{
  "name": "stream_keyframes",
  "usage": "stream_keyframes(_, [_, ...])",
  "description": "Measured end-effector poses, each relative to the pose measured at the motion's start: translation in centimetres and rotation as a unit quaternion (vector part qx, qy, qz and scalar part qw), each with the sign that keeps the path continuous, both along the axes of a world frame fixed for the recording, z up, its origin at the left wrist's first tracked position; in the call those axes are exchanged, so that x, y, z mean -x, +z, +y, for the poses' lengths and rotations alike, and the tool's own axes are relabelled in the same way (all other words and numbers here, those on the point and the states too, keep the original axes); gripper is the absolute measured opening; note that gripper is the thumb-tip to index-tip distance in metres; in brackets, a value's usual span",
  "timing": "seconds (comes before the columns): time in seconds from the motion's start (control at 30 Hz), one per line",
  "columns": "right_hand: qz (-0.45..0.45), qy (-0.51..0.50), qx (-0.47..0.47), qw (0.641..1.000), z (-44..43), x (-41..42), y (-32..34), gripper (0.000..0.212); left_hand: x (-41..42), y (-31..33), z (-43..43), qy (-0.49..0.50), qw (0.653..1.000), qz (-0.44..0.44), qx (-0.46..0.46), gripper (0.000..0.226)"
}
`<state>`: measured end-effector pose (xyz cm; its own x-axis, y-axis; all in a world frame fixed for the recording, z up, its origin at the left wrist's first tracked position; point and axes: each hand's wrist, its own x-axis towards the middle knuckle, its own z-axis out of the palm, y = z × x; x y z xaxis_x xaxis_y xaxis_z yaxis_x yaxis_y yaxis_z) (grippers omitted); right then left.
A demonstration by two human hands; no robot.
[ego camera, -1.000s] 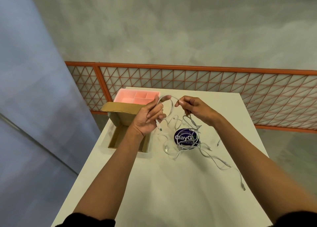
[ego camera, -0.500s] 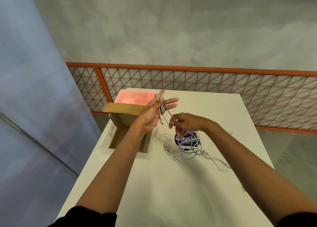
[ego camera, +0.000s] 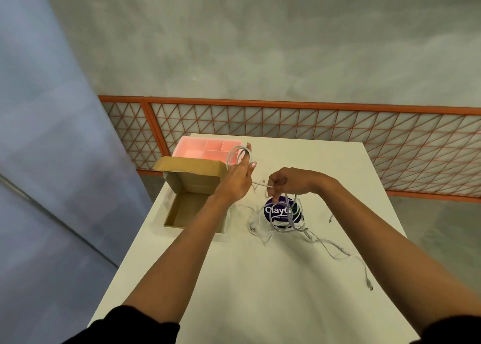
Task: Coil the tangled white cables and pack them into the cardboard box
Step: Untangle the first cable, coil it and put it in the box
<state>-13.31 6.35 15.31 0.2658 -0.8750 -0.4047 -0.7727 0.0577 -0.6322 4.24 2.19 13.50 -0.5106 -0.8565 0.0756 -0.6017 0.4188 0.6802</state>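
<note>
My left hand (ego camera: 237,178) is raised above the table with loops of a white cable (ego camera: 232,156) wound round its fingers. To its right, my right hand (ego camera: 286,182) pinches the same cable just below the left hand. From there the strand runs down into a tangle of white cables (ego camera: 295,229) lying on the table. One loose end (ego camera: 369,286) trails off to the right. The open cardboard box (ego camera: 179,224) sits on the table's left side beneath my left forearm, its flap (ego camera: 191,172) standing up; the part of its inside that shows is bare.
A purple round tub (ego camera: 276,211) sits under the tangle. A pink divided tray (ego camera: 200,148) stands behind the box. The white table (ego camera: 260,291) ends close to the box on the left. An orange lattice railing (ego camera: 312,125) runs behind the table.
My left hand has turned its back toward me, and the loops now stand round its fingers. My right hand rose from the tub, drawing the cable up toward the left hand.
</note>
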Motion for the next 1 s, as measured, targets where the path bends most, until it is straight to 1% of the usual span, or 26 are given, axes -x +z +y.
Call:
stream_keyframes(0.13, [0.058, 0.001, 0.041, 0.997, 0.7, 1.1, -1.5, 0.018, -0.5, 0.0, -0.3, 0.015, 0.999, -0.014, 0.025, 0.051])
stream_keyframes(0.3, [0.054, -0.039, 0.092, 0.994, 1.5, 2.3, -4.4, 0.026, -0.7, 1.3, -0.2, 0.039, 0.996, -0.035, 0.068, 0.054])
stream_keyframes(0.4, [0.066, -0.076, 0.098, 0.990, 2.0, 2.5, -5.2, 0.017, -0.5, 1.7, -0.1, 0.061, 0.994, -0.028, 0.084, 0.055])
stream_keyframes(0.47, [0.072, -0.088, 0.080, 0.990, 2.4, 2.9, -6.0, 0.017, -0.6, 2.0, -0.4, 0.092, 0.992, -0.025, 0.083, 0.057])
stream_keyframes(0.57, [0.104, -0.088, 0.079, 0.988, 2.5, 3.2, -6.8, 0.020, -0.7, 2.6, -0.6, 0.119, 0.988, -0.050, 0.083, 0.058])
stream_keyframes(0.63, [0.113, -0.101, 0.086, 0.985, 2.3, 3.2, -6.9, 0.012, -0.5, 2.7, -0.4, 0.125, 0.985, -0.063, 0.100, 0.055])
stream_keyframes(0.67, [0.135, -0.099, 0.091, 0.982, 2.2, 3.2, -7.0, 0.006, -0.5, 2.9, -0.3, 0.133, 0.983, -0.062, 0.108, 0.053])
stream_keyframes(0.73, [0.178, -0.099, 0.101, 0.974, 2.4, 3.4, -7.5, 0.015, -0.5, 3.2, -0.3, 0.152, 0.980, -0.054, 0.117, 0.051])
stream_keyframes(0.8, [0.150, -0.140, 0.104, 0.973, 2.8, 3.7, -8.2, 0.020, -0.5, 3.4, -0.4, 0.157, 0.978, -0.051, 0.127, 0.052])
stream_keyframes(0.87, [0.126, -0.178, 0.108, 0.970, 3.1, 3.7, -8.6, 0.025, -0.5, 3.5, -0.6, 0.149, 0.980, -0.050, 0.123, 0.050])
stream_keyframes(0.93, [0.156, -0.176, 0.120, 0.964, 3.1, 3.6, -8.5, 0.027, -0.5, 3.0, -0.9, 0.132, 0.986, -0.035, 0.097, 0.047])
stream_keyframes(1.0, [0.161, -0.181, 0.134, 0.961, 2.7, 3.4, -7.7, 0.024, -0.4, 2.2, -1.0, 0.103, 0.993, -0.016, 0.055, 0.046])
